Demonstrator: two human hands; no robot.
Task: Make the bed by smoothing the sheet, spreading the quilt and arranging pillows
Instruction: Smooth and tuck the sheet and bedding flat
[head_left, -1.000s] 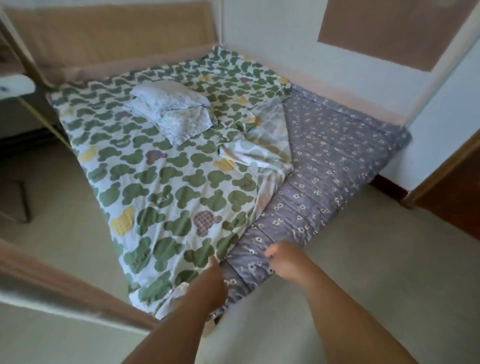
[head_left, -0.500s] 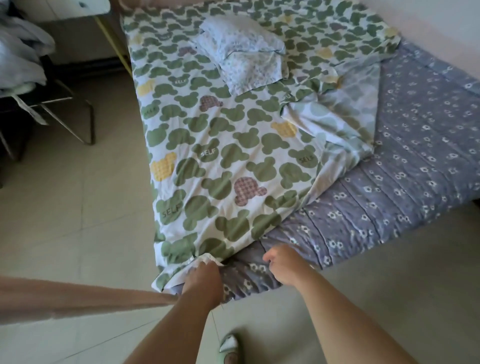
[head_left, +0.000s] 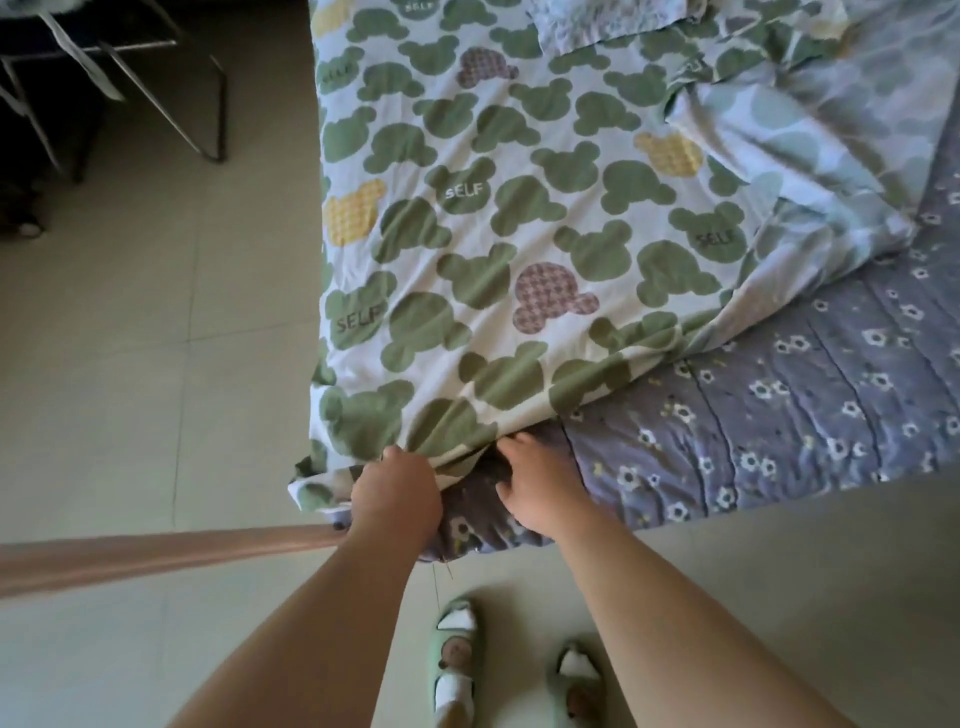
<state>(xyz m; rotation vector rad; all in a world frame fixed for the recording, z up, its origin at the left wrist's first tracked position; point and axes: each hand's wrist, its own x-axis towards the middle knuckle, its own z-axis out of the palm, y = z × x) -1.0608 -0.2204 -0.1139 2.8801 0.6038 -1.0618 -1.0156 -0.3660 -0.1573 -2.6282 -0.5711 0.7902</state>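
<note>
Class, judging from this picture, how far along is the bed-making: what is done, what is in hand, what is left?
Done: the bear-print quilt lies flat over part of the bed, with a pillow on top. In hand: the left hand grips the quilt's corner, and the right hand grips the grey floral sheet. Left: the quilt's folded-back side needs spreading over the bare sheet.

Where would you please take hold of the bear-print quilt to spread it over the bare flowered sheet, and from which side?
Probably take the quilt by its loose diagonal hem, coming from the foot side over the flowered sheet. That edge lies free and bunched there, while the left hand grips the near corner.
</note>
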